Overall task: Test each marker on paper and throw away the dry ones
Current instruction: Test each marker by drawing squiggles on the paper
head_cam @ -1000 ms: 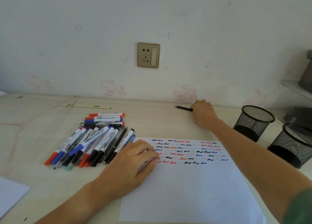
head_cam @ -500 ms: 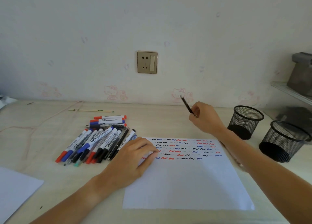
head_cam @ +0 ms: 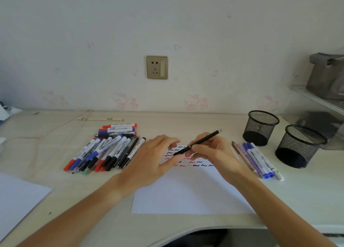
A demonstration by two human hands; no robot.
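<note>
A slim black pen (head_cam: 203, 139) is gripped in my right hand (head_cam: 216, 153) and slants over the top of the white test paper (head_cam: 186, 194), its silver end pointing up and right. Rows of black, red and blue squiggles cross the sheet's upper part, partly hidden by both hands. My left hand (head_cam: 152, 159) hovers over the paper's left top corner, fingers fairly straight, fingertips right at the pen's lower end. Several markers (head_cam: 108, 150) with red, blue and black caps lie in a pile to the left of the paper.
Several pens and markers (head_cam: 258, 159) lie in a row right of the paper. Two black mesh cups (head_cam: 260, 127) (head_cam: 299, 146) stand at the back right. Another white sheet (head_cam: 16, 196) covers the front left corner. A thin stick (head_cam: 100, 119) and a cord (head_cam: 46, 135) lie at the back left.
My right hand picked the black pen up from the back of the desk and brought it over the paper. My left hand lifted off the sheet toward the pen's lower end.
</note>
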